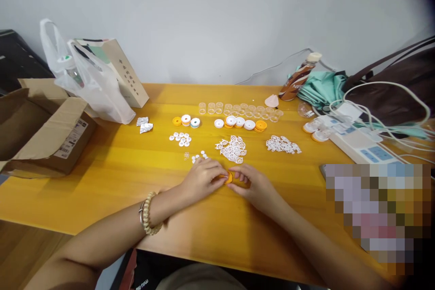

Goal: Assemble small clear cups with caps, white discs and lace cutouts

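Note:
Between my two hands is a small round orange plastic piece (230,178), partly hidden by fingers. My left hand (204,178) pinches its left side, and the fingertips of my right hand (250,184) close on its right side. Just beyond the hands lie a heap of white openwork plastic pieces (234,149) and a few small white caps (203,152). Farther back are round white and orange discs, some stacked, among them a white disc (249,125) and an orange one (261,125). Behind these stands a row of clear cups (250,111).
An open cardboard box (44,140) and a white plastic bag (98,86) stand left. More white openwork pieces (283,144) lie to the right. A bottle (299,77), a power strip (363,145) with cables and a dark bag (394,81) crowd the right side.

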